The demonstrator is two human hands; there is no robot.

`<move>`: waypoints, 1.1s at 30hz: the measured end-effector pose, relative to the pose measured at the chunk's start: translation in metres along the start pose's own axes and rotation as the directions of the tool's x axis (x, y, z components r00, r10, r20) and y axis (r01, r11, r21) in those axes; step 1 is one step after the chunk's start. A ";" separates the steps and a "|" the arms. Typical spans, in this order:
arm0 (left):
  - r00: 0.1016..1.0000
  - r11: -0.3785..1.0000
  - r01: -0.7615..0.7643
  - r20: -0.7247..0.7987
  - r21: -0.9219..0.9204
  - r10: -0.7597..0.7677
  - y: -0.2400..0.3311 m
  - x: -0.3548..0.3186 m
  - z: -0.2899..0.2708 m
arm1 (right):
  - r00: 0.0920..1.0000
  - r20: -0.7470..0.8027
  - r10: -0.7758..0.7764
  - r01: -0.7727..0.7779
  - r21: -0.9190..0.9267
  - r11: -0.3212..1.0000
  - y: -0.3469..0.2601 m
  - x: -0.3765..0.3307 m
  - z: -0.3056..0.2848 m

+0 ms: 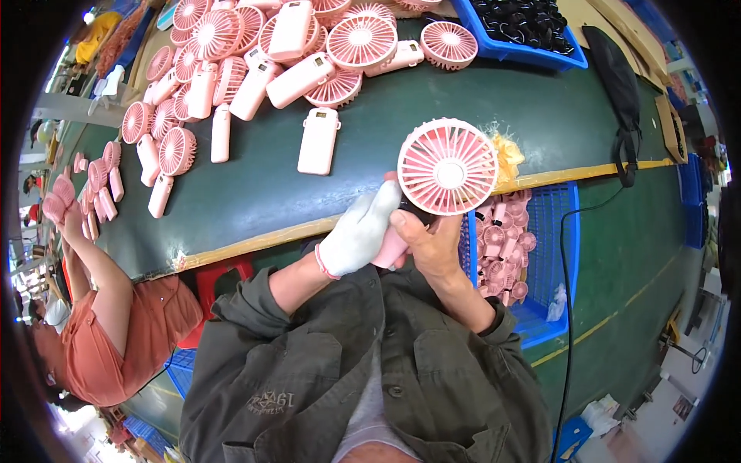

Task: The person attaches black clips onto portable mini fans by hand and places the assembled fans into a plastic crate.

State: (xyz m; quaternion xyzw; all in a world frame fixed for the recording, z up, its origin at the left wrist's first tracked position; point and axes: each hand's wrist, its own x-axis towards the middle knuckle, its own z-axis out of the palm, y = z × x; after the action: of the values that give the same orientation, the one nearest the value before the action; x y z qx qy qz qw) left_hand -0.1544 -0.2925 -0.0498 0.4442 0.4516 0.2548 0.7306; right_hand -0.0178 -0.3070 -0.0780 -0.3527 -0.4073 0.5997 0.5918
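Observation:
Both my hands hold a pink handheld fan [448, 166] just off the table's near edge, its round slatted head tilted up to the right. My left hand [359, 235], in a white glove, wraps round the fan's handle, whose pink lower end shows below the fingers. Bare, my right hand [434, 243] is closed round the neck with the thumb across the front. A small dark part shows between the hands under the fan head; I cannot make out what it is. Beyond my hands, a single pink fan [319, 143] lies on the green table [255, 181].
A heap of pink fans [270, 58] covers the far left of the table. At the back right stands a blue bin [525, 58] of black parts, near a black bag [614, 85]. Below the edge, a blue crate [552, 309] holds pink fans. A co-worker [127, 332] sits at left.

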 end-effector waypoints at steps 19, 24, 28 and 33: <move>0.975 0.931 0.093 0.220 -0.353 -0.013 -0.017 0.005 0.019 | 0.963 0.197 0.185 -0.192 0.016 0.981 -0.028 -0.003 -0.030; 0.910 0.805 -0.365 -0.003 0.468 0.414 -0.004 0.010 0.012 | 0.993 0.091 -0.077 0.110 -0.455 0.884 -0.043 -0.030 -0.080; 0.590 0.515 -0.348 -0.244 0.783 0.770 0.012 0.010 -0.028 | 0.976 -0.190 0.108 -0.127 -0.088 0.988 -0.047 -0.033 -0.086; 0.473 0.231 0.001 -0.204 0.973 0.857 0.009 0.019 -0.069 | 0.976 -0.180 0.125 -0.094 0.170 0.981 -0.047 -0.038 -0.092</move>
State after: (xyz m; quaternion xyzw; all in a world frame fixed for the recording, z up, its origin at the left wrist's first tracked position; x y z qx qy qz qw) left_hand -0.2067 -0.2449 -0.0641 0.7287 0.5929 0.3425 -0.0078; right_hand 0.0874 -0.3396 -0.0758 -0.3814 -0.2793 0.6260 0.6202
